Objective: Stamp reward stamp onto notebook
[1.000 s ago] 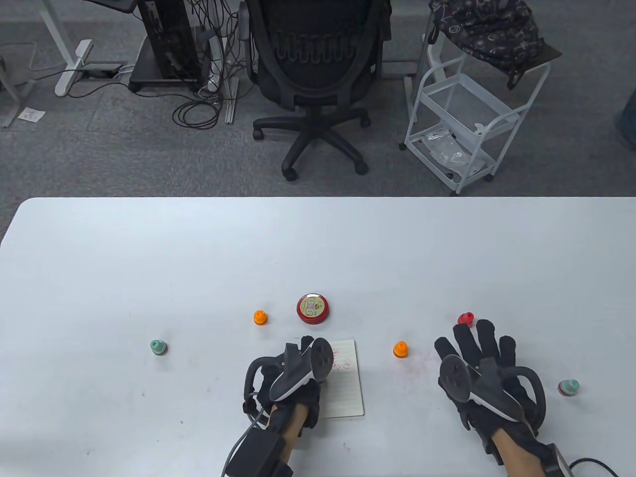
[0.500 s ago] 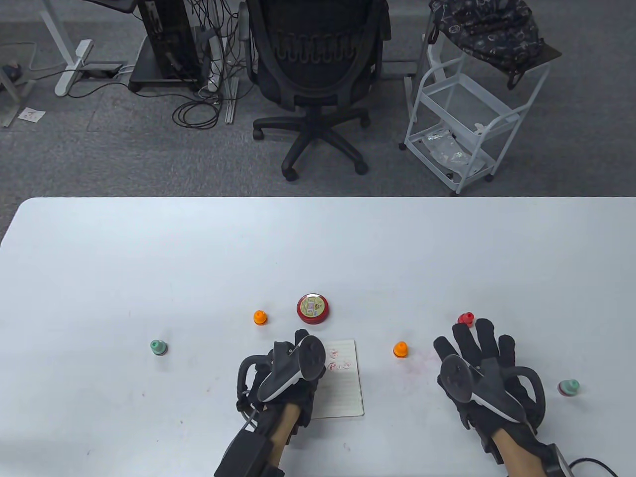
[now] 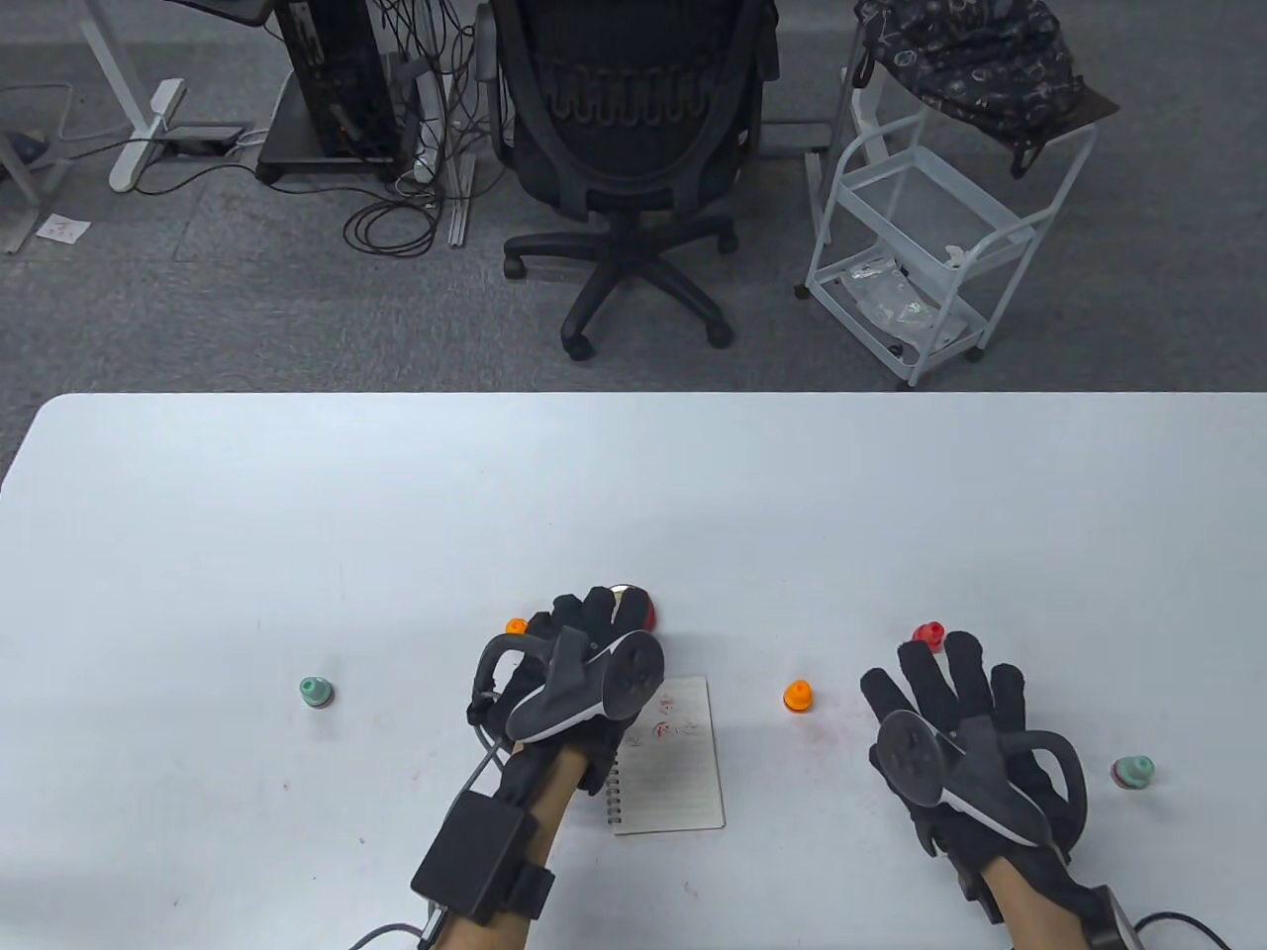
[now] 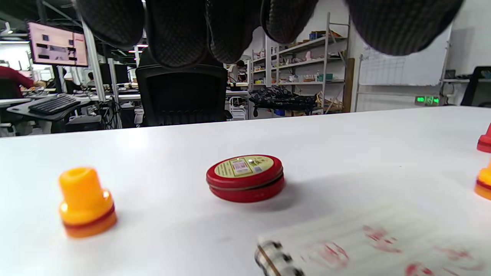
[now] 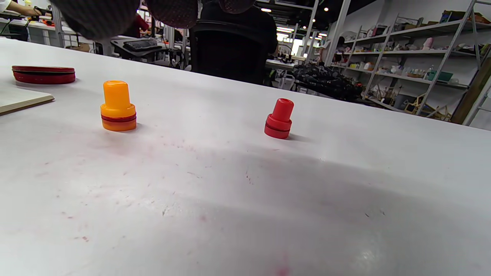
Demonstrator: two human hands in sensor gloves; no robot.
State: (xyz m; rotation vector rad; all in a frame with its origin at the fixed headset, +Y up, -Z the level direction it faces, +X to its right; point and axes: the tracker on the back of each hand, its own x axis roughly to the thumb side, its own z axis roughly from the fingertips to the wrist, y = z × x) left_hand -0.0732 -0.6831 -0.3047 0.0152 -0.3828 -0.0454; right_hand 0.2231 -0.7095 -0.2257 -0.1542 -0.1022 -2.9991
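The spiral notebook [image 3: 678,767] lies open near the table's front, with red stamp marks on the top of its page; it also shows in the left wrist view [image 4: 368,245]. My left hand [image 3: 579,623] is empty, with its fingers [image 4: 176,34] spread above the table between an orange stamp [image 3: 516,625] and the red round ink pad [image 3: 643,606]. In the left wrist view the ink pad [image 4: 245,178] is closed and the orange stamp [image 4: 86,203] stands upright. My right hand [image 3: 940,683] rests flat and open on the table, just short of a red stamp [image 3: 928,633].
A second orange stamp [image 3: 798,696] stands between the notebook and my right hand. Green stamps stand at the far left [image 3: 315,691] and the far right [image 3: 1131,772]. Red ink smudges mark the table [image 5: 191,172]. An office chair [image 3: 624,148] and a white cart [image 3: 921,228] stand behind the table.
My left hand has moved forward off the notebook toward the ink pad and the orange stamp, uncovering the notebook's spiral edge. My right hand has stayed put.
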